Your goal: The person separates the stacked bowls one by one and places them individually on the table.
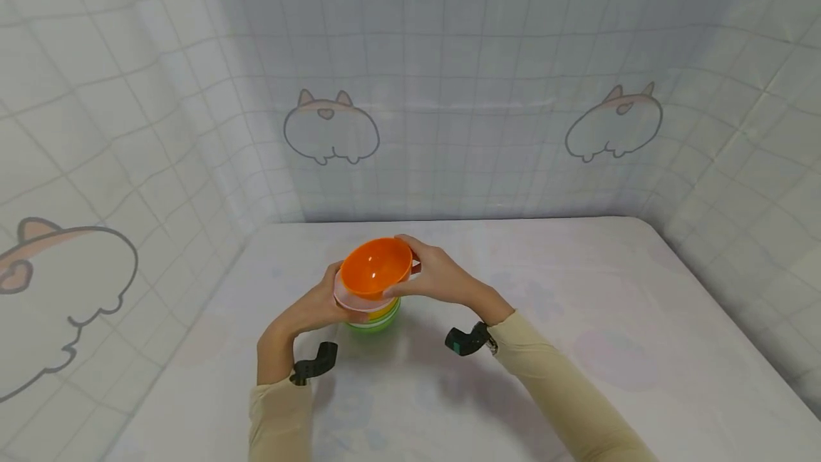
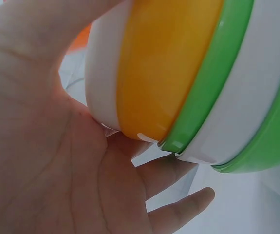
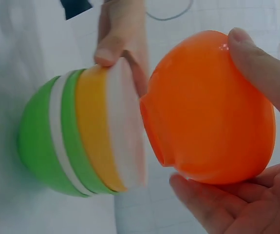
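Note:
An orange bowl (image 1: 375,268) is held by my right hand (image 1: 442,276), thumb on one side and fingers on the other. Below it, my left hand (image 1: 318,306) grips a nested stack of bowls near the rims. In the right wrist view that stack shows a pale pinkish-white bowl (image 3: 125,129) on top, then a yellow bowl (image 3: 92,117), with green and white bowls (image 3: 37,131) beneath. The same view shows a gap between the orange bowl's foot and the stack. Part of the stack is hidden by the orange bowl in the head view.
The bowls are over a pale cloth-covered table (image 1: 577,391), left of its middle. Grid-patterned curtains (image 1: 474,91) with cartoon animal drawings enclose the back and both sides. A black wrist camera mount (image 1: 468,339) projects from each forearm.

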{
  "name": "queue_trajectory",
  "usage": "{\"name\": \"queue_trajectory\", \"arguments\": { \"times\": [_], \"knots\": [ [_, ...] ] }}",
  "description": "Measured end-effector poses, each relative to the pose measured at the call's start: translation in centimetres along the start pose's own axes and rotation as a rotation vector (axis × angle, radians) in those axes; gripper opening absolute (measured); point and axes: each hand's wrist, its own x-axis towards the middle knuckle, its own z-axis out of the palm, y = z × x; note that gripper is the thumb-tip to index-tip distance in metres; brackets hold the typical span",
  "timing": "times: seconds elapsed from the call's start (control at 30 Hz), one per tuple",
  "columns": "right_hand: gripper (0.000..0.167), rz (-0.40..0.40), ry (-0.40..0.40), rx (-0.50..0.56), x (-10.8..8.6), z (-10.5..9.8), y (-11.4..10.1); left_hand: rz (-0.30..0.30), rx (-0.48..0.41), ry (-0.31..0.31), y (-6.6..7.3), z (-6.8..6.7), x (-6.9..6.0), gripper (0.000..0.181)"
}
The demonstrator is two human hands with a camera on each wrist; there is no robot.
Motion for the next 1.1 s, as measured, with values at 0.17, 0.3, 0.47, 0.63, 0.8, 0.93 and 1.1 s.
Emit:
{"name": "queue_trajectory", "arguments": {
  "times": [0.17, 0.3, 0.47, 0.63, 0.8, 0.93, 1.1],
  "knots": [
    [0.08, 0.054, 0.039, 0.051, -1.1, -1.2, -0.6, 0.001, 0.018, 0.002, -0.1, -0.1, -0.2, 0.11],
    [0.085, 0.098, 0.083, 0.077, -2.4, -2.0, -0.8, 0.011, 0.012, 0.005, -0.1, 0.0, -0.2, 0.106],
    [0.101, 0.167, 0.107, 0.069, -4.5, -2.8, -0.7, 0.005, 0.007, 0.0, -0.2, 0.1, -0.1, 0.106],
    [0.107, 0.22, 0.116, 0.069, -6.7, -3.2, -0.2, -0.002, 0.008, 0.007, -0.2, 0.0, -0.1, 0.108],
    [0.107, 0.248, 0.135, 0.067, -8.3, -3.0, 0.9, 0.006, 0.015, 0.005, 0.0, -0.1, -0.2, 0.11],
    [0.107, 0.273, 0.138, 0.051, -9.5, -2.5, 1.7, 0.016, 0.009, 0.007, 0.1, -0.1, -0.2, 0.109],
    [0.105, 0.308, 0.121, 0.051, -10.9, -1.9, 2.2, 0.008, 0.021, 0.007, -0.1, 0.0, -0.2, 0.11]
  ]
}}
